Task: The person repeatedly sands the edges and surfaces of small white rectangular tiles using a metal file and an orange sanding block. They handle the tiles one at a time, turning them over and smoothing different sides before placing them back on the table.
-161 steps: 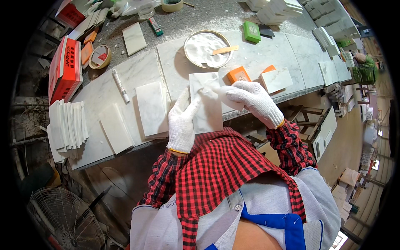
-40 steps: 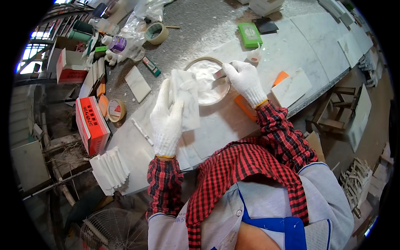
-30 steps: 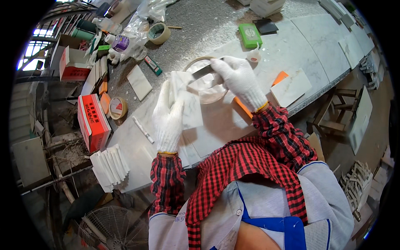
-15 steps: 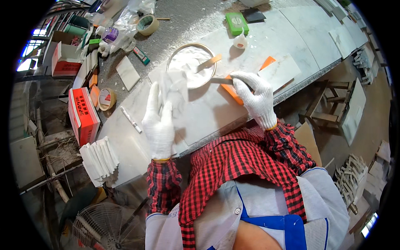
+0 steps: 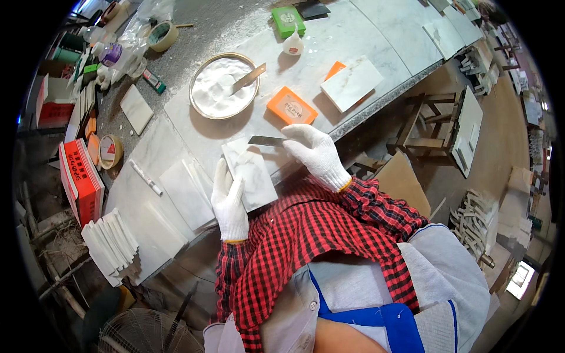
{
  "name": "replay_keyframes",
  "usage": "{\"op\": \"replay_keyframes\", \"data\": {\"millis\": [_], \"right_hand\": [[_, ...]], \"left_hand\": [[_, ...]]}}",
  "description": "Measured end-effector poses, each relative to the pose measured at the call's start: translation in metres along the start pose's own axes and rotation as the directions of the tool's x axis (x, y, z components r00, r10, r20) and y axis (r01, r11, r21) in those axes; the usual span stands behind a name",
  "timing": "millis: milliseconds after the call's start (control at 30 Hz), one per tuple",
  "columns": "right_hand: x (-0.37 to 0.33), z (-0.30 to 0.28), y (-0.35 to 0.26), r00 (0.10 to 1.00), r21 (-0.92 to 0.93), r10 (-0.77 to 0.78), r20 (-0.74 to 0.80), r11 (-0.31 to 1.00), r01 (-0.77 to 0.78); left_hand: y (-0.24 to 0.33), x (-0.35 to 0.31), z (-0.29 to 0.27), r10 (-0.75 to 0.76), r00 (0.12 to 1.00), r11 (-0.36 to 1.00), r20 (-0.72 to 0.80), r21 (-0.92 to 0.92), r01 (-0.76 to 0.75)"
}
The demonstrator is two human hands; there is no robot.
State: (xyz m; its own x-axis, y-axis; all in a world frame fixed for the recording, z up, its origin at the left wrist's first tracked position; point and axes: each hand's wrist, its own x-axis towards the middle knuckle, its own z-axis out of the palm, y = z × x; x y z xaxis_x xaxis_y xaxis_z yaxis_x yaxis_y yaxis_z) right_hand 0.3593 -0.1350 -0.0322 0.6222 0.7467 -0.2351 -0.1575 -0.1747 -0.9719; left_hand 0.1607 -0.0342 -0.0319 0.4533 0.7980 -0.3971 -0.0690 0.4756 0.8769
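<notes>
Left hand (image 5: 228,206): holding the marble tile by its left edge, thumb laid against the face.
Marble tile (image 5: 254,179): in the left hand, at the near edge of the worktop (image 5: 203,29); flat, rectangular, white with cloudy grey veins.
Metal blade (image 5: 265,140): dark, narrow, its tip at the tile's far end; contact unclear.
Right hand (image 5: 315,153): pinching the blade's right end.
</notes>
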Motion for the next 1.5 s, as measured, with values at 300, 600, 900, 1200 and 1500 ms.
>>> {"op": "replay_keyframes", "data": {"millis": [300,600,900,1200,1500], "right_hand": [[-0.007,-0.001,0.004,0.944,-0.685,-0.123,0.306,0.660,0.308],[0.006,0.005,0.011,0.956,-0.565,-0.252,0.152,0.771,0.293],[0.037,-0.001,-0.001,0.957,-0.637,-0.275,0.088,0.723,0.267],[0.019,0.026,0.015,0.945,-0.638,-0.274,0.179,0.699,0.324],[0.015,0.037,0.020,0.901,-0.708,-0.384,0.201,0.579,0.405]], "left_hand": [[-0.006,0.001,0.013,0.432,0.894,0.381,0.114,0.876,-0.296],[0.008,0.011,0.005,0.357,0.905,0.247,0.233,0.910,-0.332],[0.001,0.017,-0.016,0.284,0.947,0.530,0.152,0.797,-0.288],[-0.022,0.022,-0.025,0.554,0.774,0.154,0.306,0.876,-0.457],[-0.027,0.025,-0.027,0.531,0.773,0.148,0.347,0.860,-0.488]]}}
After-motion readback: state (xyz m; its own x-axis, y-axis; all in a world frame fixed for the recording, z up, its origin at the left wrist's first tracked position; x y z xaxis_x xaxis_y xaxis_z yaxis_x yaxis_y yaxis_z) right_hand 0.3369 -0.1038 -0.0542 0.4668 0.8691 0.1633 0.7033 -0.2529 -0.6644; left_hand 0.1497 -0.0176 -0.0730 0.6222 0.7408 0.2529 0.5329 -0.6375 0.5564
